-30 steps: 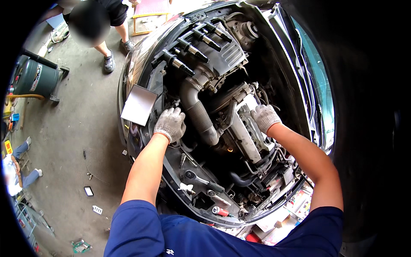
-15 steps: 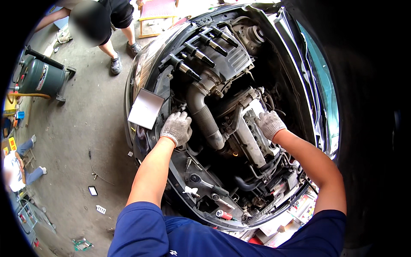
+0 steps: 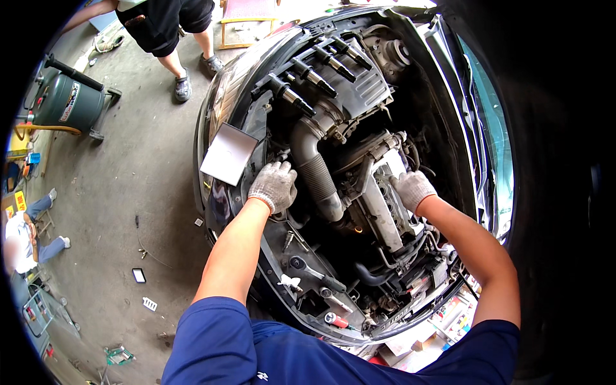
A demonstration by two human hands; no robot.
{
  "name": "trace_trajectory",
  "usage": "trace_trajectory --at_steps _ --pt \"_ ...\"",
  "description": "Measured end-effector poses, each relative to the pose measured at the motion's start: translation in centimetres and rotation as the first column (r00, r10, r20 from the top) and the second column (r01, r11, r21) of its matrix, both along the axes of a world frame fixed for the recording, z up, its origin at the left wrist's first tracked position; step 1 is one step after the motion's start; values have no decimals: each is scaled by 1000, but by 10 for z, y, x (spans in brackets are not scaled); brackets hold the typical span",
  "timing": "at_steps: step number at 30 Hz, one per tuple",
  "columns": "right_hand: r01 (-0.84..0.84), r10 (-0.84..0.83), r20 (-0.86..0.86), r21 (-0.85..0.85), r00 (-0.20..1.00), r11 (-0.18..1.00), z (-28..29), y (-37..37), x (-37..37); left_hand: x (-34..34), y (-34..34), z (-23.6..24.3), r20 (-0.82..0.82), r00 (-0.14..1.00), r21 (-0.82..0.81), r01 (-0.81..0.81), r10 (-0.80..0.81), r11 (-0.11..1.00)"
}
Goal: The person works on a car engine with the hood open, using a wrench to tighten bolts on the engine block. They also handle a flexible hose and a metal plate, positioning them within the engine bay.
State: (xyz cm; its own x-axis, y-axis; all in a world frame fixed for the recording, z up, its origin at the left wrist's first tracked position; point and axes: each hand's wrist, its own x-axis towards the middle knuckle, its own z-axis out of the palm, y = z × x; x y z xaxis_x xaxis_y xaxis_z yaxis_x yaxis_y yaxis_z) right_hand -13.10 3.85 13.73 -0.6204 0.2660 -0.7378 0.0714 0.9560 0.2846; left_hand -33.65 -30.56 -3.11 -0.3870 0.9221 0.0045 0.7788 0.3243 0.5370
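My left hand [image 3: 273,186], in a grey knit glove, rests at the front side of the engine bay beside a black corrugated intake hose [image 3: 317,173], fingers curled over something I cannot make out. My right hand [image 3: 414,188], also gloved, is on top of the engine [image 3: 375,215] at the recessed wells, fingers bent and their tips partly hidden. Several black ignition coils [image 3: 312,78] lie across the airbox [image 3: 367,91]. A white square open box [image 3: 229,153] sits on the front edge. A ratchet [image 3: 314,273], sockets [image 3: 290,241] and a red-handled tool [image 3: 335,320] lie on the near trim.
Another person [image 3: 168,38] stands at upper left; a second [image 3: 25,240] is at the left edge. A green wheeled drum [image 3: 70,106], a red folding stool [image 3: 247,22] and scattered small items, including a black-framed rectangle [image 3: 138,275], are on the concrete floor. The windscreen [image 3: 487,122] borders the right.
The view has shifted, moving the car rightward in the picture. My hands stay at about the same engine spots with slight finger movement. The person at upper left has shifted slightly.
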Motion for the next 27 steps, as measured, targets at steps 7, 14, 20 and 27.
trace_trajectory --at_steps 7,14,20,27 --pt "731 -791 -183 -307 584 610 -47 38 51 9 11 -3 -4 999 1 38 -38 999" --pt "-236 238 -2 117 971 965 -20 17 16 4 7 -6 -70 998 4 9 -8 1000" --pt "203 -210 96 78 973 976 -13 5 -5 4 5 -5 -85 996 -13 13 -14 1000" --pt "182 -186 114 42 976 982 -43 30 -4 4 8 -2 -59 998 -69 30 -34 997"
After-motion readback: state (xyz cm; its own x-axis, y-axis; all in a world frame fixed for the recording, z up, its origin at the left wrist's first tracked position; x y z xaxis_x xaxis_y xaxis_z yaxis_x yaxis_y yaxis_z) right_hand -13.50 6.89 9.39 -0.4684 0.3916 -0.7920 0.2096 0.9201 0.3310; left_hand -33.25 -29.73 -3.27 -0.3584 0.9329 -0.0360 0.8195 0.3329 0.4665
